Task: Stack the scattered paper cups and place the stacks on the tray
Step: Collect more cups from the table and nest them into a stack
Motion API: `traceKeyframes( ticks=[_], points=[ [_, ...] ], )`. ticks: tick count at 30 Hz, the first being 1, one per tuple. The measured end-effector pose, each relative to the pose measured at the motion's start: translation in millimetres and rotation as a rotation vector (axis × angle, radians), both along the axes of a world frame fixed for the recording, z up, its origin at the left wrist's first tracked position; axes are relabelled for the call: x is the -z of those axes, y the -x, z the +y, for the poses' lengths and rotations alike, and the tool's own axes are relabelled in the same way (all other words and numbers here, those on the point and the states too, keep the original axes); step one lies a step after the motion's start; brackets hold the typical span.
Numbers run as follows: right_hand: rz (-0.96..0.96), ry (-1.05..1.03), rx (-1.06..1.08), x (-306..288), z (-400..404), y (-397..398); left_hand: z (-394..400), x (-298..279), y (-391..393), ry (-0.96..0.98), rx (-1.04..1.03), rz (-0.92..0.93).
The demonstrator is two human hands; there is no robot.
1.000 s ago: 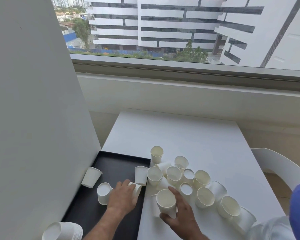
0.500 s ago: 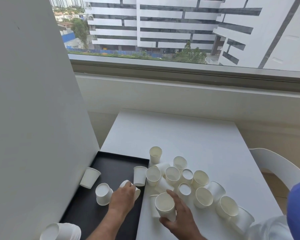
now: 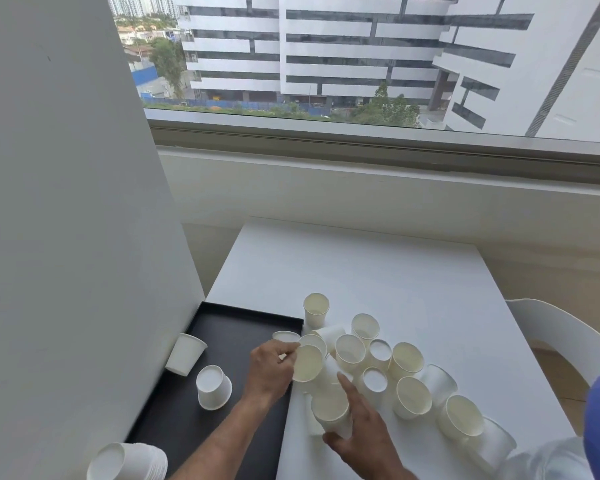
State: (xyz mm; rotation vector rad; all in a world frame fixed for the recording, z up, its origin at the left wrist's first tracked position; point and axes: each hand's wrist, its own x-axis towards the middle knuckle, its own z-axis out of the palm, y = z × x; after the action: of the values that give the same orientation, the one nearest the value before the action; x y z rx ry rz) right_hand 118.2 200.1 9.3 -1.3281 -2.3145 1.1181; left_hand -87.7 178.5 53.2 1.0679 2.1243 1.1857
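While left hand grips a cup and right hand clasps another cup, stacking step; next nest them.

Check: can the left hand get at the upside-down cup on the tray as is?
Probably yes. The upside-down cup stands alone on the black tray, nothing between it and the left hand. But that hand already holds a tilted cup, so it would need freeing first.

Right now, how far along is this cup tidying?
Barely started. One stack lies at the tray's near corner. The left hand holds a cup, the right hand another. Many loose cups remain on the table.
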Motion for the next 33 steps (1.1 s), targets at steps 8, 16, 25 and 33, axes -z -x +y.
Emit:
traceKeyframes(
  ticks=[8, 16, 25, 33],
  points=[
    [0.069, -0.018, -0.019, -10.5, 8.1, 6.4, 3.8, 14.7, -32.0, 0.164, 0.334, 0.196],
    [0.041, -0.014, 0.017, -4.6, 12.8, 1.0, 25.9, 22.4, 9.2, 0.305, 0.243, 0.361],
    [0.000, 0.024, 0.051, 5.7, 21.9, -10.8, 57.7, 42.5, 44.5, 0.728, 0.502, 0.606],
    [-0.011, 0.033, 0.053, 7.0, 24.4, -13.5, 51.9, 48.5, 37.9, 0.571, 0.346, 0.731]
  ],
)
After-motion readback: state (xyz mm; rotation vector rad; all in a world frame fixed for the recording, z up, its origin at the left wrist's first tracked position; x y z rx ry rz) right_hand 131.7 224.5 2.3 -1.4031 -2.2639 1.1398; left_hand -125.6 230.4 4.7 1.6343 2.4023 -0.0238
